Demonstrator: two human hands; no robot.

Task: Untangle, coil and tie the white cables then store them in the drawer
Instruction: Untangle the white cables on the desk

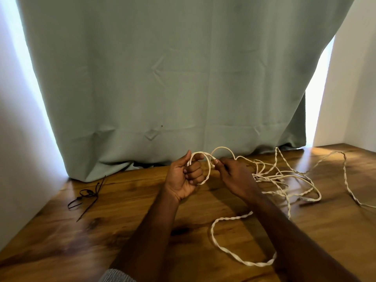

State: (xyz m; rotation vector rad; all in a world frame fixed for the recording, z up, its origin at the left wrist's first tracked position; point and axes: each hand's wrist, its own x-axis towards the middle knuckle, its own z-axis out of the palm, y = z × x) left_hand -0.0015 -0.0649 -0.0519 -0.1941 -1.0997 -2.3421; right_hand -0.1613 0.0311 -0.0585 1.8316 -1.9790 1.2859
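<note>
A long white twisted cable [289,181] lies in a loose tangle on the wooden table [61,231], to the right of my hands. My left hand [184,180] is raised over the table, fingers curled around a small coil of that cable [206,169]. Just to its right, my right hand [236,178] pinches the same cable between thumb and fingers, with a loop arching up between the two hands. Another loop of the cable [230,251] trails on the table near my right forearm. No drawer is in view.
Several thin black cable ties [87,197] lie on the table at the left. A grey-green curtain [162,78] hangs behind the table's far edge. White walls stand at the left and right sides.
</note>
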